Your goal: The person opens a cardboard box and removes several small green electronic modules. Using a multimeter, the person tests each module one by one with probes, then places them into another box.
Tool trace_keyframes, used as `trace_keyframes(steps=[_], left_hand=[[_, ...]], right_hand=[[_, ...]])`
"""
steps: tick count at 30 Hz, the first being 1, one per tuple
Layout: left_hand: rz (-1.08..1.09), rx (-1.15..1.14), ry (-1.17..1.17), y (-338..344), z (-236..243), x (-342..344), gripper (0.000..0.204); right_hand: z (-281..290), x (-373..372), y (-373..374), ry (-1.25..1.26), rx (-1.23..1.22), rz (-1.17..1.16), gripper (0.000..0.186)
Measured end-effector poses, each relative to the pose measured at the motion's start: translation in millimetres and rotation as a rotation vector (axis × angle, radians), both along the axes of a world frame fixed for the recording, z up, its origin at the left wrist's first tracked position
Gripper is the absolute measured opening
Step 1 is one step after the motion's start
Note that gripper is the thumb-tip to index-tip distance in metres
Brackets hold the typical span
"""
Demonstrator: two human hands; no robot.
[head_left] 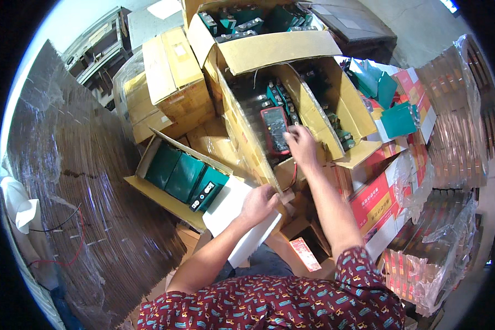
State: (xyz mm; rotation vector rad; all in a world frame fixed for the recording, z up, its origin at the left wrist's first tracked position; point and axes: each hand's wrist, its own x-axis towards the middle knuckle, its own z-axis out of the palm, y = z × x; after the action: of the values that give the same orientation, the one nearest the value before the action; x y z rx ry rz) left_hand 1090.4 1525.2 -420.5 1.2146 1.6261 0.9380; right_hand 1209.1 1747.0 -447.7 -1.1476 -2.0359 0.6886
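Observation:
A red-edged multimeter [275, 129] lies on green battery packs [275, 94] in a divided cardboard box [239, 102]. My right hand [302, 146] is at the meter's right side, fingers bent together; what they hold is too small to tell. My left hand [258, 203] is closed above a white foam sheet [231, 225], near the box's front edge; I cannot make out what it holds. A red lead hangs near the box's front. An open box of green packs [165, 165] stands at the left, beside the foam.
Another open box of packs [258, 38] stands behind. Closed cartons [170, 60] are at back left. Green packs [399, 118] sit on red-and-white cartons [374, 203] at right. Tall flattened-cardboard stacks [66, 148] line both sides. A dark platform [357, 30] is at the back.

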Motion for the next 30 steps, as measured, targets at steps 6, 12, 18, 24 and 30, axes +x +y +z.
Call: trace_keyframes(steps=[6,12,18,24,30], left_hand=[[0.163,0.039,-0.044,-34.7,-9.0,-8.4,0.025],[0.127,0.048,-0.057,-40.5,-2.7,15.6,0.025],[-0.034,0.009,0.052,-52.2,-36.0,32.8,0.056],[-0.406,0.132,-0.084,-35.8,-63.4,86.3,0.054],[-0.310,0.138,-0.582,-27.0,-36.2,105.8,0.038]], right_hand=[[-92.7,64.4,-163.3,0.459,-0.406,-0.431,0.026],[-193.7,87.3,-174.8,0.441,-0.806,-0.348,0.033],[-91.7,110.2,-175.7,0.304,-0.769,-0.194,0.026],[96.0,77.4,-135.9,1.342,-1.551,-0.217,0.031],[128.4,62.1,-126.1,0.849,-0.947,-0.092,0.069]])
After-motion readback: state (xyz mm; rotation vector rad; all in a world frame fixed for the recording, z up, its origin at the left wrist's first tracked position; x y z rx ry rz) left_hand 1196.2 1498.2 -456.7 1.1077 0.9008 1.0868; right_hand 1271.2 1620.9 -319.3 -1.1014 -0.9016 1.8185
